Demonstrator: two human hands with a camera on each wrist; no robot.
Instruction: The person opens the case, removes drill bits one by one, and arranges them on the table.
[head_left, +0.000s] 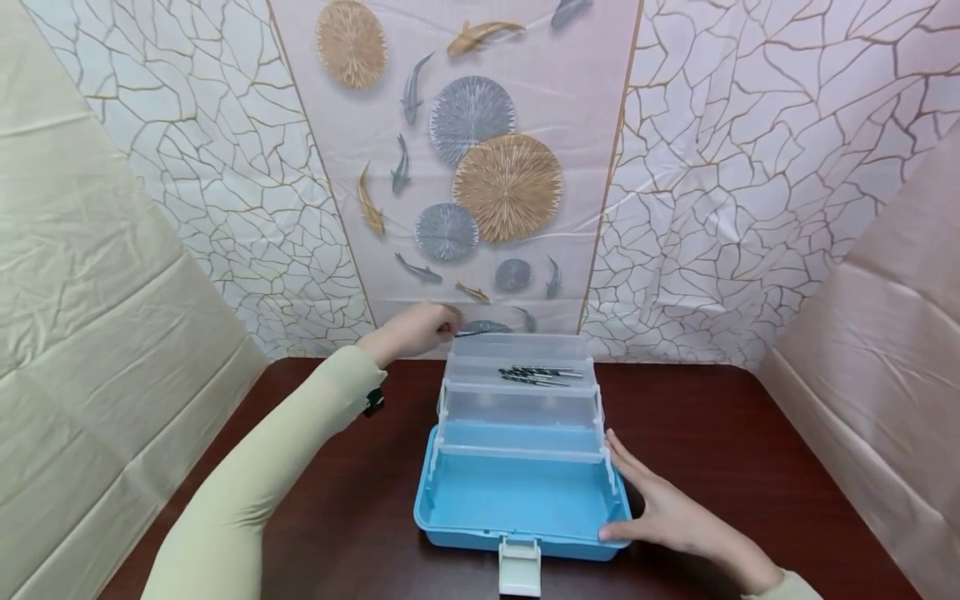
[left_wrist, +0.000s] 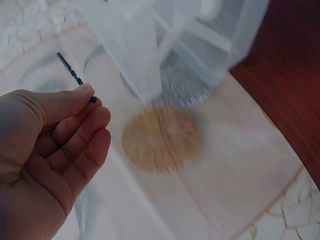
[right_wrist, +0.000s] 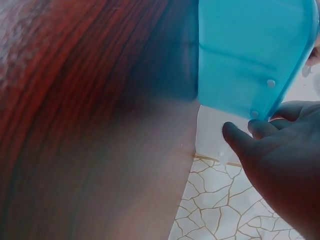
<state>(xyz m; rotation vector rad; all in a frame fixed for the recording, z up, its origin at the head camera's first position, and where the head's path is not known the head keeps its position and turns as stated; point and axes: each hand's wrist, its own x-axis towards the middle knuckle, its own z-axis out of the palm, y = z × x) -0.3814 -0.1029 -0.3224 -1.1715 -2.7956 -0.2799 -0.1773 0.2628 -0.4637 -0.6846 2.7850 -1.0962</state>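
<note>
My left hand [head_left: 423, 327] pinches a thin dark twist drill bit [left_wrist: 70, 68] between thumb and fingertips, at the back left corner of the raised top tray [head_left: 525, 345]. The bit points up and away from the palm in the left wrist view. Several drill bits [head_left: 536, 376] lie together in the translucent tray below the top one. My right hand [head_left: 667, 508] holds the right end of the blue toolbox [head_left: 517, 496], its thumb over the front corner and its index finger stretched along the side. Cantilever trays stand unfolded above the blue base.
The white latch [head_left: 520, 568] hangs down at the toolbox's front. A dark red wood-grain table [head_left: 345, 500] carries the box. Patterned cloth [head_left: 697, 208] hangs behind the table, with plain cloth sheets on both sides.
</note>
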